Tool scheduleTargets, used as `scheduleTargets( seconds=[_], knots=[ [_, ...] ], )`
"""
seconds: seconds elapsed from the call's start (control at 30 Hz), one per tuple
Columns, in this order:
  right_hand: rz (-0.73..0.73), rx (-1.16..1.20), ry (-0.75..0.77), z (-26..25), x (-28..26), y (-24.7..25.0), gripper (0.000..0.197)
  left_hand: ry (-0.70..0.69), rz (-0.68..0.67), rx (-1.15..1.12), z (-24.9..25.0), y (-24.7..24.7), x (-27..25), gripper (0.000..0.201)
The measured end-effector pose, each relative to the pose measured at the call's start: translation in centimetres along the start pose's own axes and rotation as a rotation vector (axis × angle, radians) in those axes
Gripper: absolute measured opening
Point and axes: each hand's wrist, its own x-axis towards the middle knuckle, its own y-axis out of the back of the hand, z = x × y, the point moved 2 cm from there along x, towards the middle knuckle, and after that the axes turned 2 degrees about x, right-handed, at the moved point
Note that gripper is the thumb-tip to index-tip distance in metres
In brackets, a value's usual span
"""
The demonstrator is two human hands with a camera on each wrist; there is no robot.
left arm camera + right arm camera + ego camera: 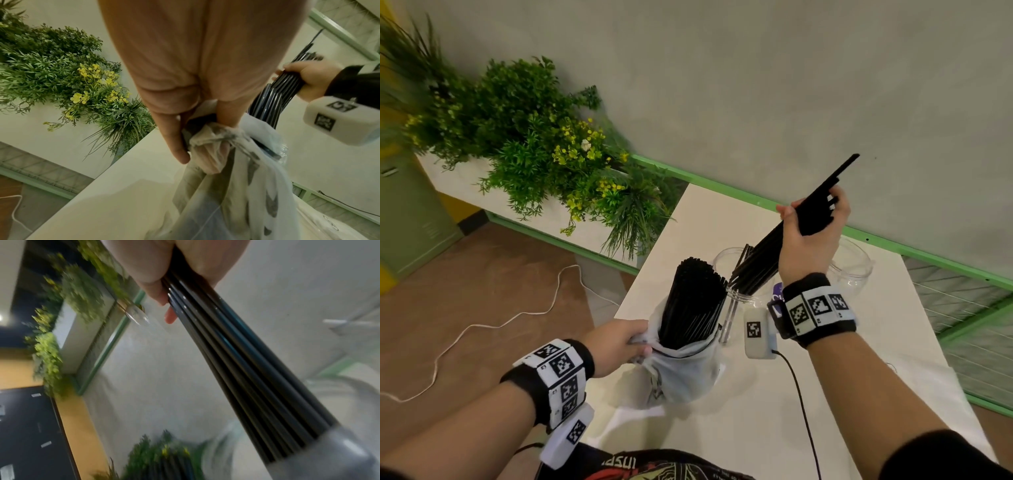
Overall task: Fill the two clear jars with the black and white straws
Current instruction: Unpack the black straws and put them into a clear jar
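Note:
My right hand grips a bunch of black straws, tilted, their lower ends inside a clear jar at the table's middle. My left hand pinches the rim of a clear plastic bag that stands on the table and holds a thick bundle of black straws. A second clear jar stands behind my right wrist, partly hidden. No white straws show.
The white table runs to a grey wall with a green rail. A planter with green plants stands to the left. A white cable lies on the brown floor. A black cable crosses the table.

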Motion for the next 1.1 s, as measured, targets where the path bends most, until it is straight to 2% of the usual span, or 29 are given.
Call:
scheduleTargets(
  seconds=[0.1, 0.27, 0.4, 0.5, 0.63, 0.8, 0.87, 0.9, 0.97, 1.07, 1.1],
  knots=[
    [-0.038, -0.042, -0.091, 3.1, -1.7, 0.0, 0.053, -0.002, 0.006, -0.039, -0.2, -0.4, -0.2, 0.018],
    [-0.112, -0.177, -0.3, 7.5, -2.6, 0.4, 0.05, 0.006, 0.008, -0.001, -0.2, -0.4, -0.4, 0.027],
    [-0.159, -0.234, -0.362, 8.9, -2.5, 0.9, 0.053, 0.001, 0.026, 0.033, 0.0, -0.7, -0.3, 0.022],
    [-0.18, -0.258, -0.306, 8.8, -2.5, 1.3, 0.065, -0.02, 0.049, 0.028, 0.0, -0.8, -0.2, 0.035],
    [-0.262, -0.323, -0.202, 8.8, -2.2, 1.7, 0.072, -0.016, 0.063, 0.044, 0.2, -0.7, -0.5, 0.037],
    [-0.492, -0.588, 0.034, 8.9, -1.8, 1.2, 0.047, -0.011, 0.049, 0.034, 0.5, -0.7, -0.8, 0.03],
    [-0.576, -0.67, 0.078, 9.1, -1.5, 0.9, 0.035, 0.006, 0.03, 0.014, 0.7, -0.7, -1.0, 0.02],
    [-0.604, -0.697, 0.085, 9.2, -1.3, 0.6, 0.031, 0.019, 0.023, 0.004, 0.8, -0.7, -1.1, 0.024],
    [-0.63, -0.717, 0.088, 9.4, -0.7, 0.2, 0.027, 0.026, 0.017, -0.004, 0.8, -0.6, -1.2, 0.031],
    [-0.597, -0.722, 0.123, 9.2, 0.6, -0.2, 0.027, 0.012, 0.017, 0.015, 1.0, -0.6, -1.1, 0.013],
    [-0.59, -0.724, 0.133, 9.2, 1.1, -0.3, 0.027, 0.011, 0.022, 0.022, 0.9, -0.6, -0.9, 0.017]
  ],
)
